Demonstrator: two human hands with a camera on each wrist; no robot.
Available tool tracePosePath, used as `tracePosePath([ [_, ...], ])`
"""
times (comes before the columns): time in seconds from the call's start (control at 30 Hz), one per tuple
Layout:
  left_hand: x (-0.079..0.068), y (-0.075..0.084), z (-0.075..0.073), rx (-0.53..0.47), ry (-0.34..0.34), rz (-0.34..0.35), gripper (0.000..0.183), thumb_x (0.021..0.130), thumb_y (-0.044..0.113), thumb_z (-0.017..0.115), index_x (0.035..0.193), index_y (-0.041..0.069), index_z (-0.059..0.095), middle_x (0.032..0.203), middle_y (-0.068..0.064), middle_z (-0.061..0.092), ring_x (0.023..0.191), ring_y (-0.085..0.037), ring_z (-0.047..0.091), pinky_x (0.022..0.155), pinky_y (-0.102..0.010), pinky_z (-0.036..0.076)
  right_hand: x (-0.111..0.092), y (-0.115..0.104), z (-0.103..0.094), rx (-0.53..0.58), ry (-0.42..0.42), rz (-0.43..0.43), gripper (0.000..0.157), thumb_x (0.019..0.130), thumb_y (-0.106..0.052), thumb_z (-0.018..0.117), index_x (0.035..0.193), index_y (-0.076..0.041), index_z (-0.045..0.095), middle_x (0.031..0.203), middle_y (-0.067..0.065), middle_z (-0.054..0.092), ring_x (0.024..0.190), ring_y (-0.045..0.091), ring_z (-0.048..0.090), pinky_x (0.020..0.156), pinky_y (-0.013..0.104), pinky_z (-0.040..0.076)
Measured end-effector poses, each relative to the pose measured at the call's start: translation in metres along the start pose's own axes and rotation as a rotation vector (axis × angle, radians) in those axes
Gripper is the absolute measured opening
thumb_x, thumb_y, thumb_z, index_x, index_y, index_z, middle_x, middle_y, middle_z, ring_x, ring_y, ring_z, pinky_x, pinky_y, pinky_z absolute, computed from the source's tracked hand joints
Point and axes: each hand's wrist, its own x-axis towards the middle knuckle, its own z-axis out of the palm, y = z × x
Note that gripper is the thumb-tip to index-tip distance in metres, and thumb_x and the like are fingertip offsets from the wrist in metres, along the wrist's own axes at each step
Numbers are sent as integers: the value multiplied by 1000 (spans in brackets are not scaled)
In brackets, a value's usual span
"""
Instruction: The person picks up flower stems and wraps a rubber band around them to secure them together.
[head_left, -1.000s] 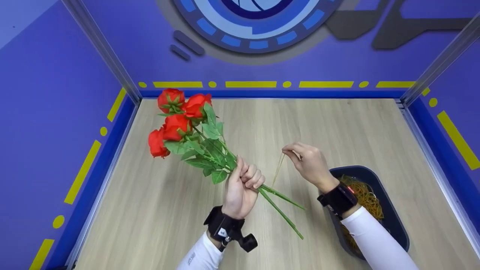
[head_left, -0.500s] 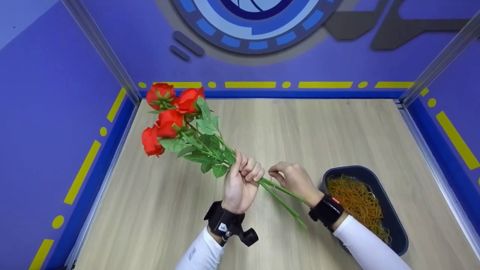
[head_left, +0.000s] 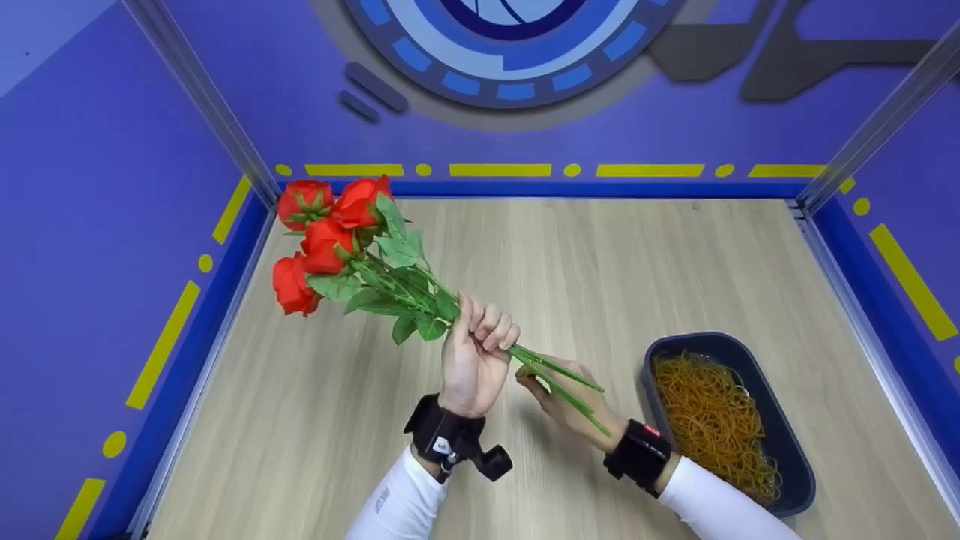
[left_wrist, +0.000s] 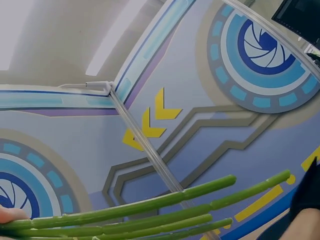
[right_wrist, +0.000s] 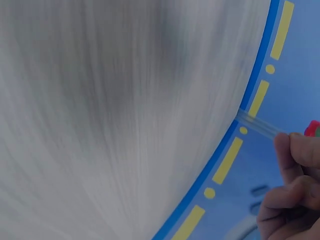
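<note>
My left hand (head_left: 480, 367) grips a bunch of red roses (head_left: 326, 246) by the green stems, blooms pointing to the far left. Several cut stem ends (left_wrist: 150, 206) stick out past the hand in the left wrist view. My right hand (head_left: 568, 417) is under the stem ends, just right of the left hand, and the stems cross in front of it. Its thumb and forefinger (right_wrist: 282, 150) pinch together in the right wrist view. The thin rubber band seen there earlier is hidden now.
A dark blue-grey plastic container (head_left: 784, 442) with a tangle of orange-brown rubber bands (head_left: 709, 412) stands on the wooden table (head_left: 637, 255) at the right. Blue printed panels (head_left: 525, 142) enclose the table at the back and sides.
The right hand, pinching the rubber band, has come left and down from above the stems to beneath them. The left hand and roses have shifted slightly left.
</note>
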Motion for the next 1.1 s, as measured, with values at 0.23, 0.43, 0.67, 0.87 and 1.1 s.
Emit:
tracePosePath([
  [0.23,2,-2,-4,-1,15,15,43,115,43,30,79,20,27,72,7,23,61,-7,24,64,-21,25,-19,-14,10,31,-26,51,11,91,-3,80,97,-11,76,92,-3,77,84,10,73,73,29,60],
  [0.43,6,-2,-9,6,52,23,44,115,42,27,78,20,25,72,7,21,62,-7,24,64,-21,23,-29,-23,11,72,-50,108,8,92,-3,79,95,-10,78,88,-4,75,77,5,69,66,21,54],
  [0.67,12,-1,-16,7,84,50,43,115,43,26,78,19,27,71,7,24,62,-7,25,65,-20,29,-32,-26,5,37,66,-6,19,83,2,85,91,-13,77,84,-6,74,74,2,68,63,14,50],
  [0.87,18,-2,-23,21,113,69,43,115,42,24,78,20,28,71,7,25,63,-8,25,66,-21,28,-35,-36,-4,30,86,-47,25,79,7,86,91,-12,76,81,-6,72,70,0,65,61,12,48],
  [1.1,23,-5,-31,29,170,85,43,115,42,25,78,20,29,71,7,26,62,-8,27,66,-22,28,-31,-48,-21,2,105,-140,28,77,10,87,93,-10,75,83,-5,71,70,2,66,61,12,51],
])
